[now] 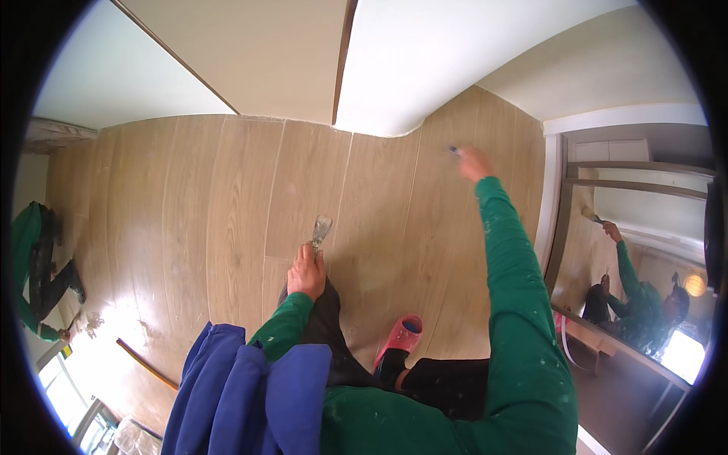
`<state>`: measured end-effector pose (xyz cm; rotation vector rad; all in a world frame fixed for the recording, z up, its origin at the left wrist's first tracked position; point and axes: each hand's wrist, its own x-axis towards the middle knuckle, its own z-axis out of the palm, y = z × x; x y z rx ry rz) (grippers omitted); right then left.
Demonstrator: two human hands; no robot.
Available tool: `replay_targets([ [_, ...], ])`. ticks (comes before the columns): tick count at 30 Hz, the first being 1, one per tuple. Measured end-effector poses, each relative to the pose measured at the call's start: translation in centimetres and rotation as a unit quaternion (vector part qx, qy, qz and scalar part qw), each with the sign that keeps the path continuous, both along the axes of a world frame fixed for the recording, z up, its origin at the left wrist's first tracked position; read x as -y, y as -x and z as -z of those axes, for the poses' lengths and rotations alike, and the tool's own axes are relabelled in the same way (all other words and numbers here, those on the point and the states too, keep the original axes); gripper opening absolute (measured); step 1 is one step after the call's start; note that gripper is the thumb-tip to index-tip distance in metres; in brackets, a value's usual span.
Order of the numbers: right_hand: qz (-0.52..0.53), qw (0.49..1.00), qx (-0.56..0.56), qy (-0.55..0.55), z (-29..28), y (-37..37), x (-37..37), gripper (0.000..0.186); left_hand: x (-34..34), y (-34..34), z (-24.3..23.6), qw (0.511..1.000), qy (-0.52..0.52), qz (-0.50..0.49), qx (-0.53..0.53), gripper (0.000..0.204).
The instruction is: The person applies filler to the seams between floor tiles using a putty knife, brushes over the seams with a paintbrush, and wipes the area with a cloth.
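Below the centre, my left hand [306, 273] grips a putty knife [322, 227] with a smeared, flat blade pointing away from me. The blade appears just above the floor; I cannot tell whether it touches. My right arm stretches far out to the right, and my right hand [475, 164] is closed on a small hand tool [454, 151], of which only a dark, blurred end shows. A mirror [644, 250] on the right reflects that tool with a wide, tan head; brush or scraper, I cannot tell. Wood-look floor planks [243, 189] lie beneath both hands.
Pale wall panels [288, 61] border the floor at the far side. A pink shoe [399, 339] is on my foot. Blue cloth [243, 379] hangs at lower left. At far left, another person in a green sleeve [27, 235] works low, near a yellow-brown strip [145, 364] on the floor.
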<state>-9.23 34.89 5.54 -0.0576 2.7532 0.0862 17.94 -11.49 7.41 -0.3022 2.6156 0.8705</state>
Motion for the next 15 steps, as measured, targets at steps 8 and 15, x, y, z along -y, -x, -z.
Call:
replay_targets([
  [8,0.067,0.979,-0.043,0.19,-5.0,1.4,-3.6,0.029,1.1,-0.2,-0.1,1.0,0.003,-0.02,-0.005,0.036],
  [15,-0.013,0.997,0.054,0.052,-3.4,0.9,-0.5,0.031,1.2,-0.2,0.1,1.0,0.01,-0.011,0.003,0.037],
])
